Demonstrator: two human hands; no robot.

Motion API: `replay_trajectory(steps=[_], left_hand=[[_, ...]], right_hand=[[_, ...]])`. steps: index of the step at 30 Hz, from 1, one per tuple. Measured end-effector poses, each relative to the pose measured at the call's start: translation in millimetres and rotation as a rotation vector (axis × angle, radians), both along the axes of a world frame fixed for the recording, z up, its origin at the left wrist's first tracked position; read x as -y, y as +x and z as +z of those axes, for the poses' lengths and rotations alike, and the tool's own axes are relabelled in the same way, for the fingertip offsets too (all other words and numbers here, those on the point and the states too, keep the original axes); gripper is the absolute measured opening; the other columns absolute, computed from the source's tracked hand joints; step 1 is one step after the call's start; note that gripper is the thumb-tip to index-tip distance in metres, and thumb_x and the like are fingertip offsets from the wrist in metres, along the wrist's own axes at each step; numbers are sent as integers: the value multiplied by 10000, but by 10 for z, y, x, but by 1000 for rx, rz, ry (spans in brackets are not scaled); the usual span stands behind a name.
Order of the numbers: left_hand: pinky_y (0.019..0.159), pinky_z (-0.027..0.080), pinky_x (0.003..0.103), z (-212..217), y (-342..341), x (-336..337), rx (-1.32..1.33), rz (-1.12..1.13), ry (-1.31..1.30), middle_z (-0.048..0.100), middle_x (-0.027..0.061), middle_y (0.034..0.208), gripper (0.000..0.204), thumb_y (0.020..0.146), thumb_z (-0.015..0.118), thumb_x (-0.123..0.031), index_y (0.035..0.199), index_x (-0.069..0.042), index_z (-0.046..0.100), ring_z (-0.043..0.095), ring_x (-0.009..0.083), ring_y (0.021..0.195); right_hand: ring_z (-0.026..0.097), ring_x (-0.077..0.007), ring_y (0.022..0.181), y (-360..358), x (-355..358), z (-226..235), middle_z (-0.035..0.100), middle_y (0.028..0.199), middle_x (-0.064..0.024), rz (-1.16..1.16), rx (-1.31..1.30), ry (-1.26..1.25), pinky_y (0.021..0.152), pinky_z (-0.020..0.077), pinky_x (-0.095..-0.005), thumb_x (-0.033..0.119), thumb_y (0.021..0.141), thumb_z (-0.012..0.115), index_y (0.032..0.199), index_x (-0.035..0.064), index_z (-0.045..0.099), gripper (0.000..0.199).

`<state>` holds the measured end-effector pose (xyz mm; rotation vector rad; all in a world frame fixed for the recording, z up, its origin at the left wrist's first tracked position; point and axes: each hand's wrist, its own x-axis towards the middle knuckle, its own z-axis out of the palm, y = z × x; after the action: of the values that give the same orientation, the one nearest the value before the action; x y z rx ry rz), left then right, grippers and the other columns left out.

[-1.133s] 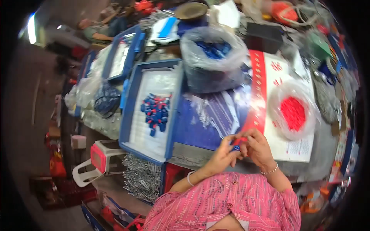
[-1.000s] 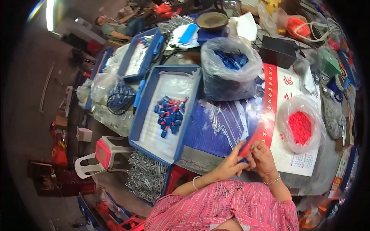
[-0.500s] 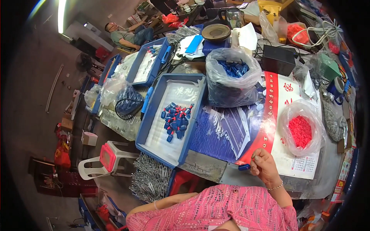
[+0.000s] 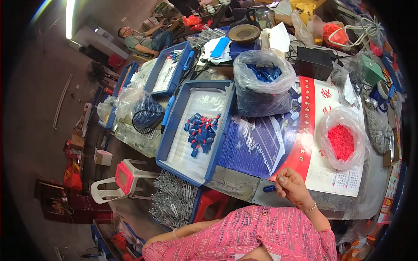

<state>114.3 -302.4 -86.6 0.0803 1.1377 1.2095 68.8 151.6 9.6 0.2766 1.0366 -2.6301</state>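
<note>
My right hand (image 4: 292, 186) rests at the front edge of the work table, fingers pinched on a small blue plastic piece (image 4: 269, 189). Of my left arm only the bare forearm with a bangle (image 4: 175, 233) shows, low beside my pink shirt; the hand itself is hidden. Ahead to the left lies a blue tray (image 4: 170, 148) lined with white paper, holding a cluster of blue and red pieces (image 4: 200, 133). A clear bag of red caps (image 4: 341, 142) sits to the right on a red-and-white calendar sheet (image 4: 307, 130).
A large bag of blue parts (image 4: 261, 85) stands behind the tray. More blue trays (image 4: 153, 82), a black box (image 4: 314, 63) and clutter fill the back. Below the table lie a heap of metal clips (image 4: 174, 201) and a white stool (image 4: 126, 179). A person (image 4: 140, 39) reclines far back.
My left hand has left the right hand and dropped down to the left, out of sight. The right hand keeps the blue piece at the table edge. The view has tilted upward.
</note>
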Motion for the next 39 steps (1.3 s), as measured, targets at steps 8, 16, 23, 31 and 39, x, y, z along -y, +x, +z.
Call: replay_trajectory(steps=[8, 16, 23, 31, 39], left_hand=[[1107, 117, 295, 1141, -313, -876, 61, 32, -161, 145, 78, 1487, 588, 958, 401, -265, 1418, -10, 140, 162, 169, 1350], [1102, 140, 296, -104, -59, -196, -351, -290, 261, 171, 101, 1472, 555, 947, 394, -231, 1405, -8, 175, 185, 182, 1342], [1048, 270, 321, 424, -390, -880, -229, -232, 147, 362, 150, 1382, 574, 889, 537, -274, 1335, 19, 325, 364, 215, 1252], [895, 409, 264, 1067, -1142, -2193, -708, 269, 166, 564, 90, 1100, 346, 917, 477, -82, 1241, 32, 433, 531, 136, 1027], [697, 469, 221, 956, -1073, -2837, -571, 198, 286, 600, 41, 957, 317, 916, 488, -96, 1209, 25, 482, 567, 79, 759]], right_hand=[[444, -88, 494, 4, 50, -19, 526, 649, -46, -3, -8, 16, 463, 369, -212, 170, 907, 538, 896, 64, 472, 126], [464, -94, 531, 55, 141, -37, 522, 654, -49, 19, -12, 26, 470, 374, -208, 159, 911, 530, 941, 54, 483, 119], [453, -101, 510, 77, 170, -74, 513, 646, -44, 12, -7, 21, 468, 364, -216, 165, 910, 532, 935, 58, 480, 121], [461, -89, 523, -16, 176, 40, 513, 665, -31, -44, -69, 54, 481, 375, -199, 167, 913, 527, 922, 60, 464, 124], [488, -69, 564, 40, 16, 59, 541, 687, -36, -172, -134, 175, 490, 379, -176, 129, 915, 506, 931, 51, 465, 90]])
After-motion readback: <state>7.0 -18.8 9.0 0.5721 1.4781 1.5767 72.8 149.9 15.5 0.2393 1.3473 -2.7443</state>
